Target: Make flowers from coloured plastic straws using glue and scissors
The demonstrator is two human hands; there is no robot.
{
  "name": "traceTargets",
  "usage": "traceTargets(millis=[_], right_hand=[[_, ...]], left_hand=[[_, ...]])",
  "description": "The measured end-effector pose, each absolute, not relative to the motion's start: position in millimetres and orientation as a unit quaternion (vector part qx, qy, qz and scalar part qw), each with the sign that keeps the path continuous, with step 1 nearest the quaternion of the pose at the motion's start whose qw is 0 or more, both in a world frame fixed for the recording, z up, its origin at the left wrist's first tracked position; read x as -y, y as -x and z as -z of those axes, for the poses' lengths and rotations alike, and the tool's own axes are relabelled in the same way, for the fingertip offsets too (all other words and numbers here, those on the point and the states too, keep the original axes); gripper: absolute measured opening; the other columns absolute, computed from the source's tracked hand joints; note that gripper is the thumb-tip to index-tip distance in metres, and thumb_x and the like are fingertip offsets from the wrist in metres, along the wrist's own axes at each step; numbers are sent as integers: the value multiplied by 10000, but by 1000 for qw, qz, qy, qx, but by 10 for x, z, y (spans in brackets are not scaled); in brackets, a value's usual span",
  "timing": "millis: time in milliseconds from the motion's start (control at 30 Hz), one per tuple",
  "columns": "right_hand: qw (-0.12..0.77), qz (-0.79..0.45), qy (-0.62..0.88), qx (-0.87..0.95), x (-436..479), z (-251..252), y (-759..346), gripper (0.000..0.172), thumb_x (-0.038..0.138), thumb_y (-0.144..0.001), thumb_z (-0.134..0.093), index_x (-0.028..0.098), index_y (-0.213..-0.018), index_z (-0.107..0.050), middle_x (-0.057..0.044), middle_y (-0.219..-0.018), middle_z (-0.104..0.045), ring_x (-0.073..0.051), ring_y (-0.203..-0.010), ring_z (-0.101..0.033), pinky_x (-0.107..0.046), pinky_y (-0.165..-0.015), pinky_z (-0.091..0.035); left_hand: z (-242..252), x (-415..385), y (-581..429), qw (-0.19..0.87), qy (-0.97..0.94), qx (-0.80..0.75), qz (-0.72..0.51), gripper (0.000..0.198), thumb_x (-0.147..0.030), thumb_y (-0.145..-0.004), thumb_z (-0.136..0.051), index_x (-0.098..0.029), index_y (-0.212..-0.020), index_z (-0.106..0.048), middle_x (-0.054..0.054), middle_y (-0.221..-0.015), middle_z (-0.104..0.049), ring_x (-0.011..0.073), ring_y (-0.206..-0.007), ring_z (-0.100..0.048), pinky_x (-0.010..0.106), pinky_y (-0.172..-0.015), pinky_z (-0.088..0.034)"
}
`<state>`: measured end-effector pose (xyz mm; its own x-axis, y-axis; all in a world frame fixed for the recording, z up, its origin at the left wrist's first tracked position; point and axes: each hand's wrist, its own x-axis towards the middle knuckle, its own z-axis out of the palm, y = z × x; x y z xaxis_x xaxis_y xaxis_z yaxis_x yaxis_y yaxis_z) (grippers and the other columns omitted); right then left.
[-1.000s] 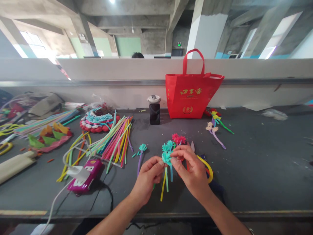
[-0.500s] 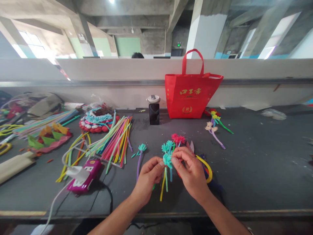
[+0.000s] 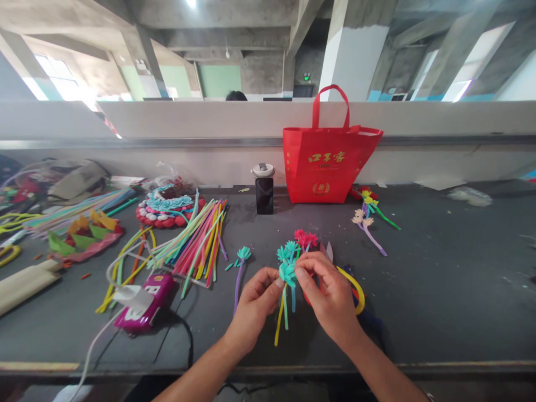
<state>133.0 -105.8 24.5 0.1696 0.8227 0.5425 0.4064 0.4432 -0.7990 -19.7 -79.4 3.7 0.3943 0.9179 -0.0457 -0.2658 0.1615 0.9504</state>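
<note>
Between my hands is a turquoise pipe-cleaner flower (image 3: 287, 273). My left hand (image 3: 260, 300) pinches its left side with thumb and finger, while my right hand (image 3: 327, 296) pinches a petal on its right. Just behind it lie more turquoise flowers (image 3: 288, 250) and red flowers (image 3: 305, 238). Yellow, green and blue stems (image 3: 280, 318) show below the blossoms; which stem belongs to the held flower I cannot tell. Left of my hands, a single turquoise flower on a purple stem (image 3: 239, 279) rests on the dark table (image 3: 444, 290).
A fanned bundle of coloured pipe cleaners (image 3: 201, 237) lies left of centre, near a purple power strip (image 3: 144, 301) with a white plug. Behind stand a phone (image 3: 264, 195) against a lidded cup (image 3: 262, 168) and a red bag (image 3: 330, 162). Finished flowers (image 3: 363, 219) lie at right.
Hardly anything differs. My fingers have shifted slightly on the turquoise flower, which both hands still hold in the same place.
</note>
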Motion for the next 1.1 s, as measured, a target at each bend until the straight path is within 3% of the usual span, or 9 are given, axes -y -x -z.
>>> traceTargets(millis=[200,400,600,1100], right_hand=[[593,-191,491,609,1075,-249,-1329,151,250,-944,-571,215,-812,-636,-19,-912,-629,-162,-897,-615,-293,-834,-466],[625,-240,462,582,1069,-188,-1369,122,300,-967,-556,250,-974,-668,-28,-1024,-638,-175,-975,-618,-307,-857,-484],[621,-236,462,587,1059,-149,-1362,90,295,-939,-605,255,-983,-672,-31,-1054,-633,-184,-1036,-605,-317,-898,-470],[571,-171,501,627,1061,-215,-1343,164,248,-946,-557,199,-797,-606,-28,-922,-599,-164,-900,-584,-297,-827,-445]], left_hand=[[-22,785,192,679,-496,-339,-421,318,-460,-822,-705,-166,-792,-586,-86,-559,-322,58,-495,-226,204,-456,-173],[-52,775,199,713,-452,-323,-428,326,-413,-853,-664,-170,-691,-518,-68,-559,-362,63,-490,-252,209,-446,-183],[-34,770,211,735,-440,-309,-414,272,-374,-868,-647,-170,-723,-540,-63,-574,-364,70,-499,-238,223,-450,-166],[9,786,185,702,-471,-342,-410,324,-449,-839,-675,-179,-727,-537,-76,-544,-337,72,-500,-216,225,-455,-158]])
